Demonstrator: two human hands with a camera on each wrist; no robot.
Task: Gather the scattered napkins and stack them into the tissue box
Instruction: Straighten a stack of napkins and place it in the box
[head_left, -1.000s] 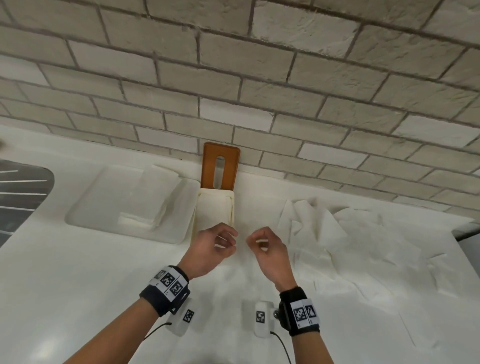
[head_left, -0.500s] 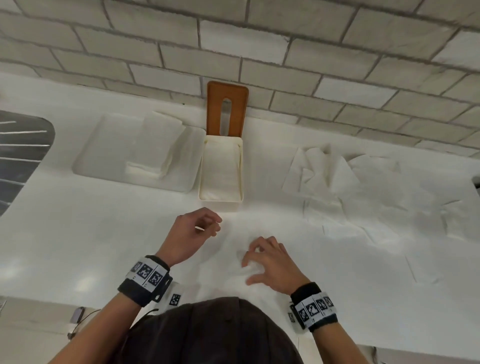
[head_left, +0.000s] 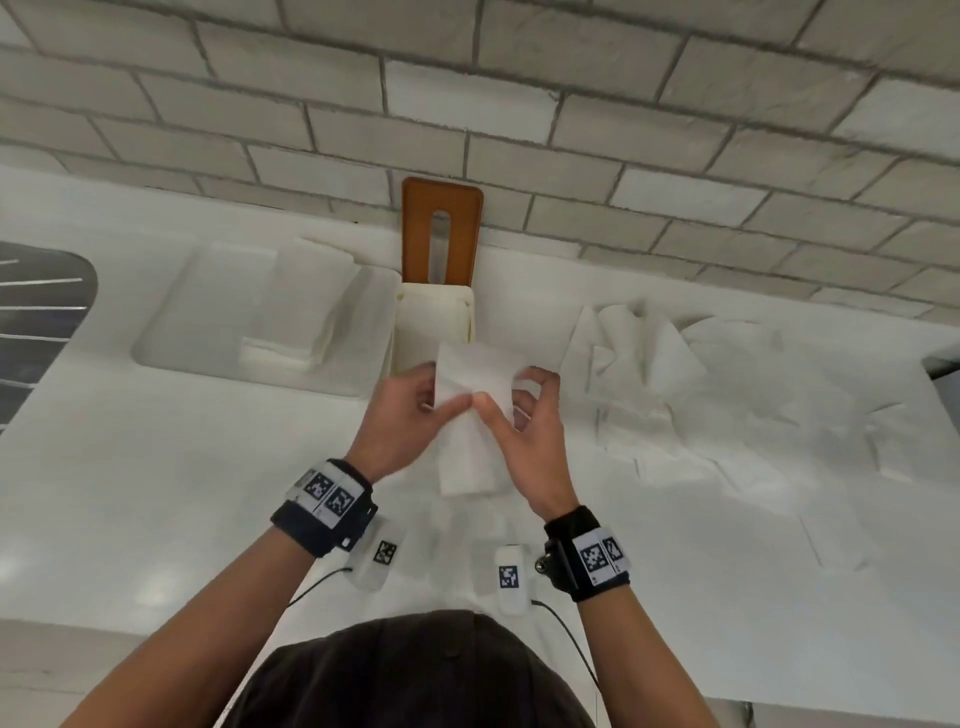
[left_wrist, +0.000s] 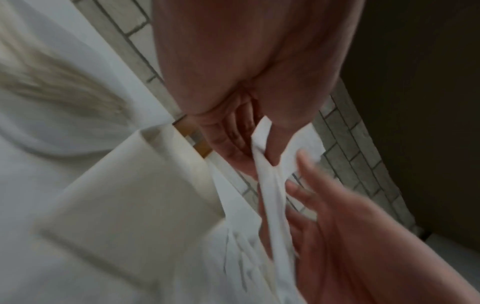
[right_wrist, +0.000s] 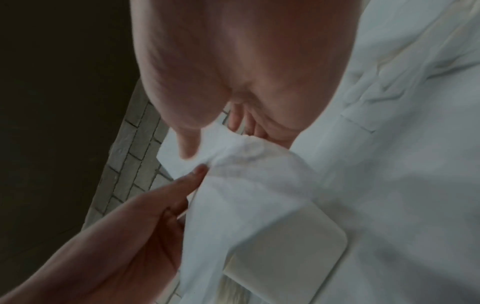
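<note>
Both hands pinched one white napkin (head_left: 470, 395) above the counter (head_left: 156, 493), the left hand (head_left: 402, 415) and right hand (head_left: 524, 431) meeting thumb to thumb at its middle. Just beyond stood the open tissue box (head_left: 435, 317), its brown slotted lid (head_left: 441, 231) against the brick wall (head_left: 571, 104). Scattered napkins (head_left: 701, 395) lay to the right; a white tray (head_left: 208, 322) holding folded napkins (head_left: 301, 312) sat left.

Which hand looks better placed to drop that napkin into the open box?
Probably the left hand: it pinches the napkin and sits nearer the tissue box. The right hand holds it too, farther right.
</note>
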